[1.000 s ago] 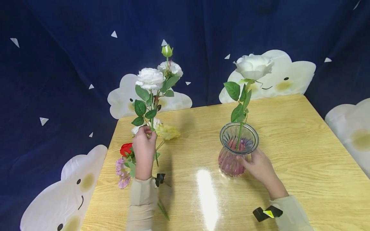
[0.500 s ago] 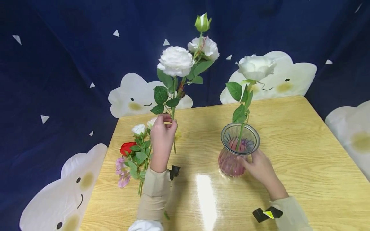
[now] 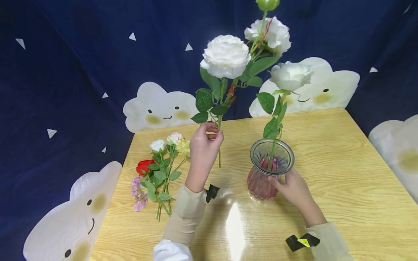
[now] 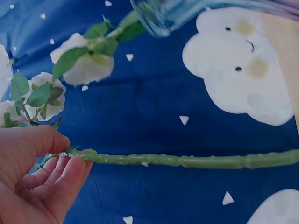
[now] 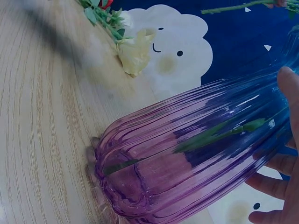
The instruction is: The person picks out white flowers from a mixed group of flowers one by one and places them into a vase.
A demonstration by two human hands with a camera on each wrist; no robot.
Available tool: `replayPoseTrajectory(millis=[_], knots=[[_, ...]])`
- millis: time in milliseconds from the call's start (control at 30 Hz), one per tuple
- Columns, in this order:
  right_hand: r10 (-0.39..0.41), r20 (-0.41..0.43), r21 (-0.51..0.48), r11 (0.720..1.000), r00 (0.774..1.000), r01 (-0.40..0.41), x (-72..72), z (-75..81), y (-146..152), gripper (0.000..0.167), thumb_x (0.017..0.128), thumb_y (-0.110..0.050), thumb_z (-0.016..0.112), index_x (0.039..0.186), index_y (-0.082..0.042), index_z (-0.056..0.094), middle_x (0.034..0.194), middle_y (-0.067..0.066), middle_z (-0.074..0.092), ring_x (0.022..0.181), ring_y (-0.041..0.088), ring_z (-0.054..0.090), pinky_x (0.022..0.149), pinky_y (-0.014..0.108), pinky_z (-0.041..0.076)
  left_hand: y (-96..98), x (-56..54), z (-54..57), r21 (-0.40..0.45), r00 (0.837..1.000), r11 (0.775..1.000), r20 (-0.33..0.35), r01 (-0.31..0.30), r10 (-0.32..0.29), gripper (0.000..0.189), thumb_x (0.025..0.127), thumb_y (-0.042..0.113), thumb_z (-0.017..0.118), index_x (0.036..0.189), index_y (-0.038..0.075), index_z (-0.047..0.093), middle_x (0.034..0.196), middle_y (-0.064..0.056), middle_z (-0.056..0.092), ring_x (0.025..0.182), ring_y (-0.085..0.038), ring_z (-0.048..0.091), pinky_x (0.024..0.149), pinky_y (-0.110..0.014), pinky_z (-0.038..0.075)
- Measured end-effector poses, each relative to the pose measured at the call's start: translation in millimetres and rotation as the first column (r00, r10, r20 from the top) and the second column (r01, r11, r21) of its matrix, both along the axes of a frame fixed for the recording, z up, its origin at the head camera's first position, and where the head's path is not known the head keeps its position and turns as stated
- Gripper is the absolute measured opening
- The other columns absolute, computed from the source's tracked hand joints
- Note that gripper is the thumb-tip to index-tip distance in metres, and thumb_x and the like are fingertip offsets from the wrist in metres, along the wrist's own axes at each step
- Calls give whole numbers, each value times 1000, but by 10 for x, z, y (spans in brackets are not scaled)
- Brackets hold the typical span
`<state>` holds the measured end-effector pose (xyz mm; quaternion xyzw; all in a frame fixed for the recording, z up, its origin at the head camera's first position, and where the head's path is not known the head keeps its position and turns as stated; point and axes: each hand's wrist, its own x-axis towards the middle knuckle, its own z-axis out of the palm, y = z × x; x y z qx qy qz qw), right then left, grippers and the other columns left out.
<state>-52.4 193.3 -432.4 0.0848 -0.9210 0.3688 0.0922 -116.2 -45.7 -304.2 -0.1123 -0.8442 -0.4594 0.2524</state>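
Observation:
My left hand (image 3: pixel 205 148) pinches the green stem (image 4: pixel 187 161) of a spray of white artificial flowers (image 3: pixel 226 56), raised above the table left of the vase. Two full blooms and a green bud (image 3: pixel 267 4) top this spray. Around the side of a ribbed pink-and-blue glass vase (image 5: pixel 187 140), fingers and thumb of my right hand (image 3: pixel 295 194) are curled. The vase stands on the table. One white rose (image 3: pixel 290 76) rises out of it, its stem end visible low inside the glass.
On the table (image 3: pixel 343 163) at the left lie several artificial flowers: a red rose (image 3: pixel 144 166), a purple flower (image 3: pixel 139 194), a white rose (image 3: pixel 157 145), a pale pink one (image 3: pixel 175 137) and a yellow one (image 3: pixel 183 146). A dark blue curtain (image 3: pixel 81 72) hangs behind.
My left hand has lifted the white flower spray up from the flowers at the left and carried it right, towards the vase. My right hand and the vase stay in place.

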Motion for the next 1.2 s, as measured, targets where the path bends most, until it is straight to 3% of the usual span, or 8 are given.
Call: replayPoseTrajectory(millis=[333, 533, 700, 833, 1033, 1200], knots=[[0, 32, 6, 1000, 999, 0, -5, -5, 3, 66, 81, -31, 62, 130, 4, 35, 123, 32, 43, 107, 50, 44, 82, 60, 36, 186, 62, 145, 139, 992, 982, -18, 129, -127, 14, 78, 3, 62, 91, -3, 58, 81, -10, 61, 64, -16, 64, 58, -16, 49], [8, 29, 1, 1000, 1000, -8, -12, -7, 7, 68, 81, -31, 62, 131, 4, 33, 124, 31, 42, 108, 49, 43, 83, 60, 36, 258, 95, 236, 196, 988, 969, -41, 153, -147, 17, 78, 4, 63, 93, -4, 59, 81, -10, 61, 64, -15, 63, 59, -18, 50], [13, 27, -7, 1000, 1000, -13, -5, 0, 7, 69, 81, -32, 62, 132, 3, 32, 125, 31, 42, 108, 48, 43, 83, 60, 36, 323, 123, 301, 209, 982, 965, -132, 160, -135, 17, 77, 2, 64, 92, -6, 59, 80, -12, 61, 62, -17, 63, 59, -17, 50], [14, 27, -7, 1000, 1000, -14, -2, 9, 4, 68, 81, -32, 62, 131, 3, 33, 124, 32, 42, 108, 49, 44, 83, 59, 36, 375, 144, 345, 222, 967, 958, -218, 181, -132, 17, 76, -1, 64, 91, -8, 59, 78, -14, 61, 60, -19, 63, 58, -18, 49], [29, 15, -16, 999, 999, -29, -6, -9, 1, 67, 82, -30, 62, 132, 3, 32, 126, 30, 41, 111, 48, 42, 86, 59, 35, 406, 169, 395, 176, 926, 965, -358, 195, -122, 16, 75, -5, 65, 89, -10, 57, 76, -16, 60, 60, -20, 61, 59, -17, 49], [28, 8, -10, 1000, 1000, -28, -4, -7, 7, 68, 82, -33, 62, 133, 2, 32, 126, 29, 42, 110, 48, 42, 85, 59, 35, 402, 193, 446, 164, 907, 968, -406, 188, -108, 16, 76, -3, 64, 88, -11, 57, 76, -16, 60, 61, -20, 61, 59, -16, 49]])
